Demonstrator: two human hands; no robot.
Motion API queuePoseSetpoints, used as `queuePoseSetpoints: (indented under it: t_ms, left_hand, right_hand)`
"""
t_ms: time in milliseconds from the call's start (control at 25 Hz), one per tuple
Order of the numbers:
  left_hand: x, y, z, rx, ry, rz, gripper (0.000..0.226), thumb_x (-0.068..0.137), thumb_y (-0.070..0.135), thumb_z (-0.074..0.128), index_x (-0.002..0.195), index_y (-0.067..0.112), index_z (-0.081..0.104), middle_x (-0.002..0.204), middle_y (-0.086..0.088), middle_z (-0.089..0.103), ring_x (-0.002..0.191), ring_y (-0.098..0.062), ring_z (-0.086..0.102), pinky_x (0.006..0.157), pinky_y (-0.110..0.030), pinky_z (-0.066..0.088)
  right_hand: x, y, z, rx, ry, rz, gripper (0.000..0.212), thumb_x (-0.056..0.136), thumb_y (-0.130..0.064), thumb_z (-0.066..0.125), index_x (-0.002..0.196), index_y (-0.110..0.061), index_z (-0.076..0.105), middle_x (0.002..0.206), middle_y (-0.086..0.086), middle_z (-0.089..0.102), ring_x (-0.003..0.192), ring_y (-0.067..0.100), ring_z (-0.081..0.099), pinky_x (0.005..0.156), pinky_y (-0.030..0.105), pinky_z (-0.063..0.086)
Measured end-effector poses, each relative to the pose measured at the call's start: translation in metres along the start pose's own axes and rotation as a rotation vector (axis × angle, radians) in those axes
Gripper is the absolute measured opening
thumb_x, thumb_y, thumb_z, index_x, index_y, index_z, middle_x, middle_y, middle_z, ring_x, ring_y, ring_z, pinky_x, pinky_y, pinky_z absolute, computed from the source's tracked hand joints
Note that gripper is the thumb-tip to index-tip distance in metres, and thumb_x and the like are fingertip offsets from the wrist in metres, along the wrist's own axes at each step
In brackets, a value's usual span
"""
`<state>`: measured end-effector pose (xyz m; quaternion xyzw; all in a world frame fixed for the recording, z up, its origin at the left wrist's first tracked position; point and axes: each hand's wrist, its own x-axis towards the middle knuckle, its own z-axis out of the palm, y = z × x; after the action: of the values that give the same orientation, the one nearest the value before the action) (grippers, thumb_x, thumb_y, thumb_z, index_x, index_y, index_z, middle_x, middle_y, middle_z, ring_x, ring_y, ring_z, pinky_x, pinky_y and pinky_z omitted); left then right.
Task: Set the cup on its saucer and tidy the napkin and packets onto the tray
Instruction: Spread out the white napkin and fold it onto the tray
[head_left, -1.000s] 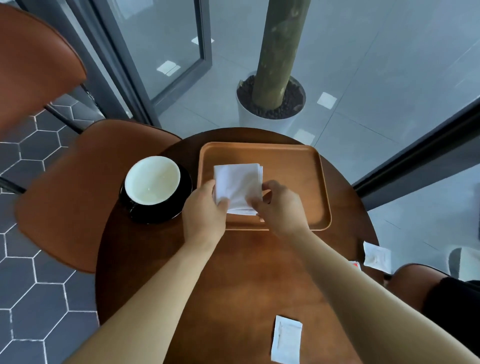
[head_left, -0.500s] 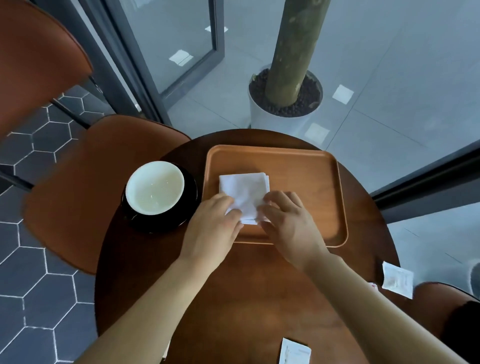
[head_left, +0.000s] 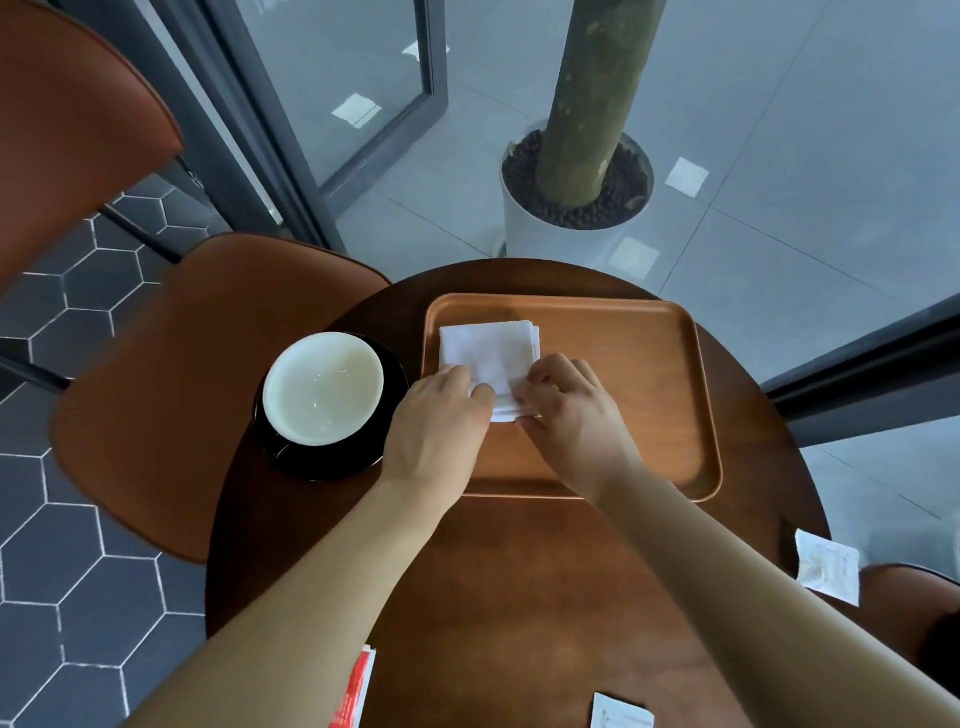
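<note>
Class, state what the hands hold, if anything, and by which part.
The napkin, lying on the tray: left hand pinches its near-left corner, right hand its near-right corner.

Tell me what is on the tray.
A folded white napkin lies on the tray, toward its left side. The left hand and right hand hold its near edge, hiding that edge and the tray beneath them.
</note>
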<state>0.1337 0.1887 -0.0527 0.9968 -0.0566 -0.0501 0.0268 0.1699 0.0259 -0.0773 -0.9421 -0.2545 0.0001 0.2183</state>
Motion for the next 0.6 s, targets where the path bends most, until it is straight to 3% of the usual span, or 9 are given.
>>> queuePoseSetpoints:
  t_ms: [120,600]
  left_hand:
    - [0.009,-0.004,0.002,-0.029,-0.007,-0.024,0.025,0.095,0.012,0.057,0.119,0.015,0.063,0.116,-0.008,0.060,0.102,-0.026,0.062,0.084,-0.032,0.052]
    - [0.027,-0.005,0.001,-0.064,-0.009,-0.084,0.029,0.095,0.008,0.055,0.123,0.012,0.058,0.123,-0.010,0.054,0.111,-0.026,0.058,0.085,-0.033,0.052]
  right_hand:
    - [0.011,0.002,0.001,0.001,0.002,0.002,0.018,0.074,-0.002,0.077,0.091,-0.007,0.073,0.104,0.010,0.062,0.089,0.032,0.056,0.069,0.040,0.055]
    - [0.029,0.010,0.004,0.004,0.007,0.003,0.022,0.075,-0.006,0.080,0.096,-0.007,0.073,0.107,0.010,0.063,0.091,0.031,0.058,0.074,0.036,0.053]
